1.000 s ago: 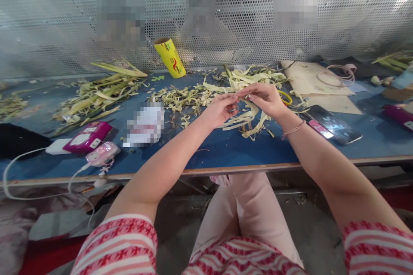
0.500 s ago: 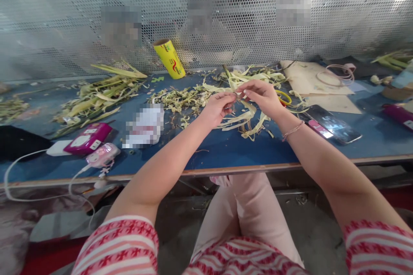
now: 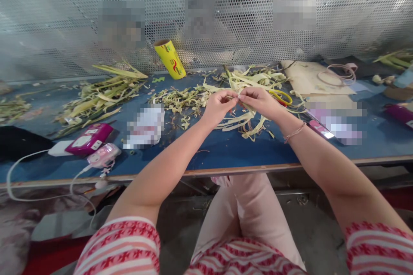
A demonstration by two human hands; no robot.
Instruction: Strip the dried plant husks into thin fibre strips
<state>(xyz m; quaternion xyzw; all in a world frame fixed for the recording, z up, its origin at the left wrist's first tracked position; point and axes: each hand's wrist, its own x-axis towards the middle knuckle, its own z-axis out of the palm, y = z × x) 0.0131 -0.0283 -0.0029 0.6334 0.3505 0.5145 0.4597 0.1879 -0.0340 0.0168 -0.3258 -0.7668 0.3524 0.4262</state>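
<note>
Over the blue table my left hand (image 3: pixel 218 105) and my right hand (image 3: pixel 262 102) meet, thumbs and fingertips pinched close together. Between them is a thin pale plant strip (image 3: pixel 239 96), mostly covered by the fingers. Long pale-green peeled strips (image 3: pixel 237 123) lie beneath and in front of the hands. Just behind is a heap of leafy stalks (image 3: pixel 254 78). A pile of small green trimmings (image 3: pixel 179 98) lies to the left of my left hand. Beside my right hand, partly behind it, is a yellow ring (image 3: pixel 285 96), perhaps a scissors handle.
A yellow cardboard tube (image 3: pixel 171 60) leans near the perforated metal screen (image 3: pixel 238 13). More stalks (image 3: pixel 103 94) lie left. A purple box (image 3: pixel 89 138) and pink case (image 3: pixel 103 155) trail a white cable near the front edge. Right are cardboard (image 3: pixel 316 78) and a phone (image 3: pixel 338 126).
My right hand's fingers have come down and closed against my left fingertips. The left hand has turned slightly and pinches tighter. The phone's screen is now brighter and blurred.
</note>
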